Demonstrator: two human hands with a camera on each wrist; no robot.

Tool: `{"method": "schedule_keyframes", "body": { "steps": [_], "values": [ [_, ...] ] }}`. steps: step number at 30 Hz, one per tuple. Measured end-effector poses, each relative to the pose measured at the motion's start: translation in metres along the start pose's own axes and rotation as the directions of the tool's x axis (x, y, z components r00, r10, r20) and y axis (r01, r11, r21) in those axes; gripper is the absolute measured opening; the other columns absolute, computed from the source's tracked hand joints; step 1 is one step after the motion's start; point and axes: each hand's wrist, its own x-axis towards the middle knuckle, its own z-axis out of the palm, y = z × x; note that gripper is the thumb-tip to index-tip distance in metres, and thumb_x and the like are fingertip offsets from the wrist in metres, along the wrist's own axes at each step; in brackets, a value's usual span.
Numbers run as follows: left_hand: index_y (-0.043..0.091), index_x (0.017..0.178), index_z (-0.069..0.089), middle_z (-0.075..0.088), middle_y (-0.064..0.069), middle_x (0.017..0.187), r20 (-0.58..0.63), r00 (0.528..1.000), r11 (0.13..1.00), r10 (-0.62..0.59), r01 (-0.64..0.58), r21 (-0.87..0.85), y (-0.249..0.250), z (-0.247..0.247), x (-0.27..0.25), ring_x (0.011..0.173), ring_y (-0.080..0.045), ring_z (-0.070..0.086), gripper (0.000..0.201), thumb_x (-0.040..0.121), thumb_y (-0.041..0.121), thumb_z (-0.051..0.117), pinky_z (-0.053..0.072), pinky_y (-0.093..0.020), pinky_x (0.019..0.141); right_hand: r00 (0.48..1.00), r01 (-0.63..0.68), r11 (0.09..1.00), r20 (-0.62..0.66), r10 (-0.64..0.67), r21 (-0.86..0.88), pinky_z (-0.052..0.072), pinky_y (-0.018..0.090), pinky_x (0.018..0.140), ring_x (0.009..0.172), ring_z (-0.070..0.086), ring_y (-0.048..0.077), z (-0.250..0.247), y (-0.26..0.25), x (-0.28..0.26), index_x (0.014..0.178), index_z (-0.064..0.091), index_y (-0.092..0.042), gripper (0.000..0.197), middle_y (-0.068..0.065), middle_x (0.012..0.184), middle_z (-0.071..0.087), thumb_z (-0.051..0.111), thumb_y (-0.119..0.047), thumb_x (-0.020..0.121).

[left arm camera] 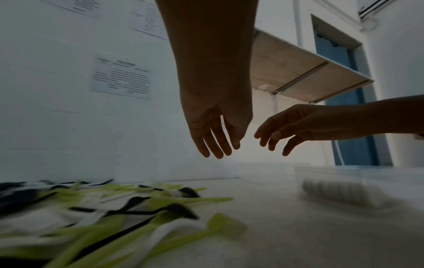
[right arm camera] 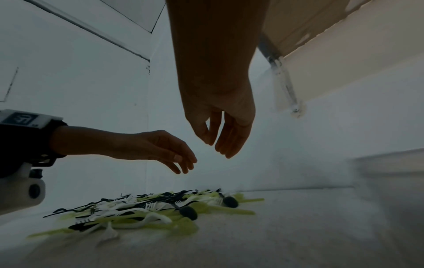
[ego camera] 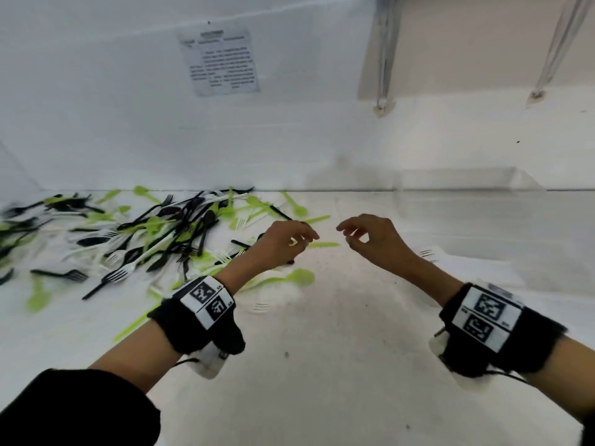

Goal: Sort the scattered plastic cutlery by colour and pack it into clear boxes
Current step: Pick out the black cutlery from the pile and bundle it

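Cutlery (ego camera: 154,233) heaped left, possibly clear box (ego camera: 483,214) right

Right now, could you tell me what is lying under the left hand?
Under the left hand, which hovers above the white table, lie green spoons, green handles and black cutlery at the pile's edge. The hand and wrist cover parts of them; it holds nothing.
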Motion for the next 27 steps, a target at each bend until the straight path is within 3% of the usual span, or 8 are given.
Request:
{"method": "schedule_keyframes", "body": {
  "steps": [3,6,10,15,21,24,27],
  "values": [
    [0.006,0.101,0.07,0.069,-0.01,0.097,-0.019,0.999,0.997,-0.04,0.042,0.063,-0.035,-0.021,-0.014,0.088,-0.023,0.065,0.022,0.086,-0.002,0.056,0.047,-0.015,0.075,0.997,-0.056,0.998,0.044,0.056,0.004,0.044,0.019,0.073,0.072,0.059,0.015,0.029,-0.013,0.014,0.1,0.069,-0.008,0.023,0.01,0.09,0.066,0.058,0.002,0.082],
    [0.003,0.105,0.068,0.068,-0.014,0.101,0.018,0.997,0.993,-0.074,0.072,0.094,-0.06,-0.029,-0.018,0.091,-0.026,0.063,0.025,0.085,-0.005,0.054,0.045,-0.018,0.076,0.988,-0.139,0.989,0.064,0.142,-0.041,0.045,0.028,0.079,0.08,0.06,0.02,0.054,-0.016,0.028,0.101,0.069,-0.008,0.025,0.01,0.093,0.067,0.056,0.001,0.082],
    [0.003,0.116,0.062,0.062,-0.014,0.117,0.134,0.984,0.984,-0.118,0.097,0.153,-0.078,-0.029,-0.016,0.108,-0.024,0.056,0.032,0.085,-0.003,0.056,0.041,-0.019,0.086,0.963,-0.238,0.968,0.107,0.247,-0.083,0.044,0.027,0.078,0.087,0.061,0.022,0.079,-0.011,0.039,0.101,0.069,-0.01,0.025,0.009,0.095,0.067,0.055,-0.002,0.082],
    [0.009,0.128,0.054,0.056,-0.008,0.128,0.297,0.947,0.934,-0.119,0.006,0.358,-0.088,-0.018,-0.002,0.122,-0.022,0.045,0.041,0.087,0.009,0.059,0.035,-0.028,0.097,0.927,-0.295,0.936,0.181,0.329,-0.19,0.038,0.022,0.072,0.092,0.059,0.023,0.092,0.001,0.053,0.106,0.067,-0.012,0.027,0.01,0.1,0.066,0.056,-0.005,0.082],
    [0.013,0.127,0.055,0.057,-0.005,0.123,0.342,0.939,0.906,-0.046,-0.105,0.41,-0.103,-0.012,0.013,0.116,-0.02,0.049,0.04,0.088,0.015,0.059,0.035,-0.022,0.083,0.904,-0.294,0.903,0.215,0.369,-0.313,0.039,0.029,0.085,0.104,0.054,0.029,0.101,0.02,0.083,0.116,0.061,-0.01,0.033,0.016,0.114,0.055,0.057,-0.008,0.083],
    [0.01,0.128,0.054,0.056,-0.008,0.122,0.353,0.935,0.928,0.023,-0.151,0.34,-0.109,-0.016,0.017,0.111,-0.023,0.052,0.041,0.088,0.012,0.058,0.041,-0.029,0.086,0.898,-0.288,0.886,0.219,0.381,-0.362,0.039,0.031,0.089,0.111,0.049,0.031,0.107,0.029,0.098,0.125,0.053,-0.012,0.042,0.018,0.121,0.048,0.059,-0.013,0.084],
    [0.009,0.125,0.057,0.058,-0.006,0.118,0.217,0.957,0.952,0.194,-0.237,0.193,-0.114,-0.024,0.016,0.1,-0.02,0.057,0.041,0.084,0.008,0.061,0.046,-0.03,0.083,0.883,-0.279,0.866,0.242,0.401,-0.416,0.037,0.035,0.094,0.119,0.042,0.033,0.115,0.033,0.109,0.137,0.04,-0.017,0.055,0.017,0.125,0.044,0.06,-0.024,0.086]
  ]
}}
